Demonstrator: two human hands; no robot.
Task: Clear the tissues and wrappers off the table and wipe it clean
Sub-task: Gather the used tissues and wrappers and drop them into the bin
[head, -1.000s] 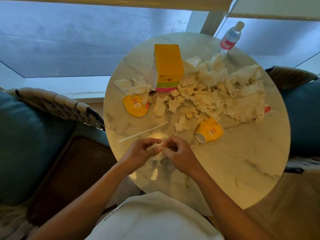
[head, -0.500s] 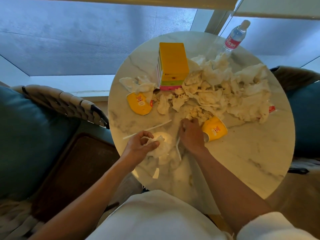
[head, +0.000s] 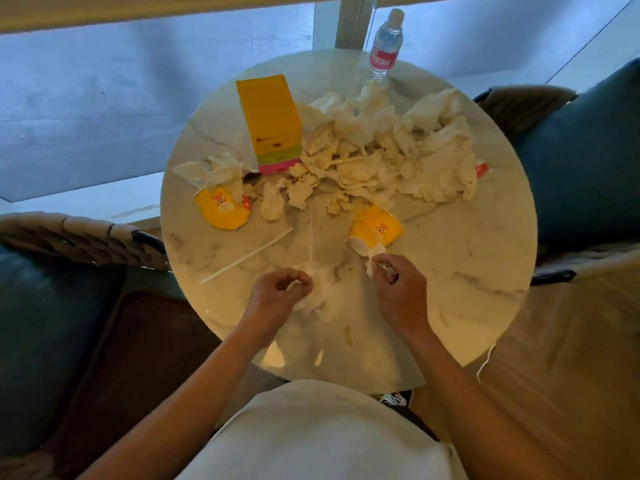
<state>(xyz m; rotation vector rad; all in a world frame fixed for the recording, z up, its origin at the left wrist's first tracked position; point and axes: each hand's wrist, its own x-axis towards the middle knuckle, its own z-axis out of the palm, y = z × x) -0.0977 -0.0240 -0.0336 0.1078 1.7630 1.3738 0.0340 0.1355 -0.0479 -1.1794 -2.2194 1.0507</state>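
Far left on the marble table (head: 450, 271), a crumpled tissue (head: 211, 169) lies over the top of a flattened yellow cup (head: 223, 211), and a long paper straw wrapper (head: 247, 256) lies diagonally on bare marble just below them; that wrapper is thin and flat, so I judge I would have to pinch one end rather than scoop it. My left hand (head: 277, 294) has its fingers curled round a soft white wad of tissue (head: 322, 296), held low over the near part of the table. It looks weightless and squashy, so I can grip it anywhere and ball it tighter. My right hand (head: 398, 285) pinches a small tissue scrap (head: 372, 263) between thumb and fingertips, right beside the mouth of the tipped yellow cup (head: 375, 232). Beyond, the big heap of tissues (head: 398, 157) sprawls across the far middle and right, pressed against the tall yellow carton (head: 272, 121), with the water bottle (head: 384, 46) standing at the far rim. The heap will compress easily, but loose bits could flutter off, and on the right it reaches close to the table's edge. The near right of the table is open marble, good room for sweeping things toward me.
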